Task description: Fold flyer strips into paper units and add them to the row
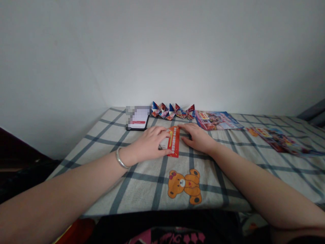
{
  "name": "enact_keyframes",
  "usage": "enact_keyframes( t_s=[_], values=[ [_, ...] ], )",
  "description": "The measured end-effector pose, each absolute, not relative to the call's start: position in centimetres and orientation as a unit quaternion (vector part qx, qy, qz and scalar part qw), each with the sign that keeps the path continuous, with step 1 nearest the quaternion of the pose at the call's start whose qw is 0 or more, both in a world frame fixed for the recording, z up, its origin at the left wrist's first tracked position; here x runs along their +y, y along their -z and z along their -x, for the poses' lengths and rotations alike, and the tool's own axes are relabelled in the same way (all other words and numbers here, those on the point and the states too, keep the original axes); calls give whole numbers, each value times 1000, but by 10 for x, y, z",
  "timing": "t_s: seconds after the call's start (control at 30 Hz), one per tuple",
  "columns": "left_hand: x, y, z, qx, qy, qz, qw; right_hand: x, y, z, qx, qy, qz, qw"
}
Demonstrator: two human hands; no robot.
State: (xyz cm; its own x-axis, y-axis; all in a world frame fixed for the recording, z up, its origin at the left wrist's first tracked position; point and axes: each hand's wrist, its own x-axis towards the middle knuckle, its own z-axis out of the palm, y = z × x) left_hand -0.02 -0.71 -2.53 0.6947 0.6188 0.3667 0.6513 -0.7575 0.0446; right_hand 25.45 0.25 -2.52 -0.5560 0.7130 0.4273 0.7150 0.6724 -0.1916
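Observation:
A small red printed paper point(174, 141) with yellow and white lettering lies on the checked cloth, its left part whitish. My left hand point(153, 144), with a silver bangle at the wrist, rests across the paper's left side, fingers stretched out and thumb on its near edge. Over on the right, my right hand point(199, 137) touches the paper's far right corner with its fingertips. Its thumb is apart from the fingers, and nothing shows between them. Part of the paper is hidden under my left fingers.
A phone point(139, 118) with a lit screen lies behind my left hand. Several folded colourful paper pieces point(172, 112) stand in a row by the wall. Two printed leaflets point(218, 120) lie to the right. The checked cloth point(137, 196) bears a bear print point(186, 186).

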Motion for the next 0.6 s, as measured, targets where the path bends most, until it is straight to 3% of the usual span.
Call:
enact_keyframes(
  t_s=[0.17,0.37,0.6],
  values=[
    [-23,21,-7,-410,157,890,126,3,26,-255,-881,5,413,231],
    [-25,25,-6,-459,145,866,138,3,26,-255,-880,4,417,226],
    [-8,28,0,-401,170,895,99,3,26,-255,-880,13,413,235]
  ],
)
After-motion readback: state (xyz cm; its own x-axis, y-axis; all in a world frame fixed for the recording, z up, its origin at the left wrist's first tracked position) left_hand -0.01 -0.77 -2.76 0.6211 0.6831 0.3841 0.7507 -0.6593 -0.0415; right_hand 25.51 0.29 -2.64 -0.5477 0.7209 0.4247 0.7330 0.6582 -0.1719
